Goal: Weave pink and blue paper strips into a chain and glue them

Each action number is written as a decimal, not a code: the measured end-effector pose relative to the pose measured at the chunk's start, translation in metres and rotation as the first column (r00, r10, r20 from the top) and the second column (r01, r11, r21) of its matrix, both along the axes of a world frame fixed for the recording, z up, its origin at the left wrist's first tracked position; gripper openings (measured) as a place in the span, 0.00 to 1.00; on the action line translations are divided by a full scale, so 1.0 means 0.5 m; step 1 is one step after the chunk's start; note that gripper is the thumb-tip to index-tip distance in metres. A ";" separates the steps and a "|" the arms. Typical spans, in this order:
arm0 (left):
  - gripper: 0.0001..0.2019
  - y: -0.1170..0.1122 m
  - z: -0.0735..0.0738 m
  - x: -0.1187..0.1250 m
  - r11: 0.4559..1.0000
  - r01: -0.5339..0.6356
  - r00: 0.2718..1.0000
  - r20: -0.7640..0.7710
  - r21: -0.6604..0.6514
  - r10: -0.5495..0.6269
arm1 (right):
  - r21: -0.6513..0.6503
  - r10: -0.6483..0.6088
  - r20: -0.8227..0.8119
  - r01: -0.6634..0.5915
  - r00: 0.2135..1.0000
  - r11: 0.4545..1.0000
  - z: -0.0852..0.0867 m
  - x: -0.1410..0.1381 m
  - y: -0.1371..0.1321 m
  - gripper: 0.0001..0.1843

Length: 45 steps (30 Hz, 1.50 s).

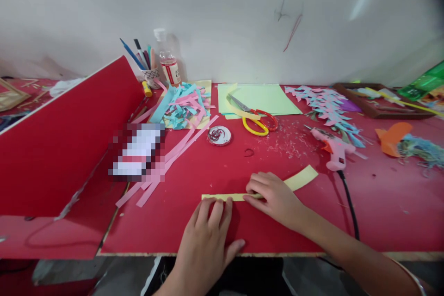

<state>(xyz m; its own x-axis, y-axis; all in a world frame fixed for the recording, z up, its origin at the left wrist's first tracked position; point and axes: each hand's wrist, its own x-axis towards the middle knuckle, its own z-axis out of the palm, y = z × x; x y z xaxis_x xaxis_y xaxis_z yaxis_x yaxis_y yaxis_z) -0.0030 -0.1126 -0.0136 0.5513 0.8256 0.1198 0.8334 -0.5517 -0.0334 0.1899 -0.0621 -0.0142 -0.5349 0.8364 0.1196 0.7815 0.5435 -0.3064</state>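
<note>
A narrow pale yellow paper strip (237,197) lies along the red tabletop close to the front edge. My left hand (208,229) rests flat with its fingertips on the strip's left part, fingers stretched out and thumb apart. Bent fingers of my right hand (268,194) pinch the strip further right, and its free end slants up past the wrist side. Beyond the hands are a small white lid (219,135) with dark curled bits in it and scissors (256,120) with red and yellow handles, a yellow strip lying across them.
A pink glue gun (335,148) with a black cord lies at right. Pink strips (173,152) and cut paper pieces (183,104) lie left of centre, near a blurred phone (138,150). Green sheets (270,97) lie at the back. A red board (69,148) leans at left.
</note>
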 end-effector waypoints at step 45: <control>0.26 -0.005 0.014 0.004 0.999 -0.034 0.999 -0.037 -0.039 0.032 | 0.120 -0.526 0.037 0.519 0.850 0.846 -0.030 0.283 -0.091 0.22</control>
<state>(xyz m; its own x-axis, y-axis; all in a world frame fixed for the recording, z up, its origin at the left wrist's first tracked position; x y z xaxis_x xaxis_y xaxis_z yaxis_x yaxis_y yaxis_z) -0.0011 -0.1151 -0.0065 0.5271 0.8472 0.0669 0.8498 -0.5254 -0.0427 0.3316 -0.1078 -0.0290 -0.0318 0.9795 0.1991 0.9750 0.0742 -0.2094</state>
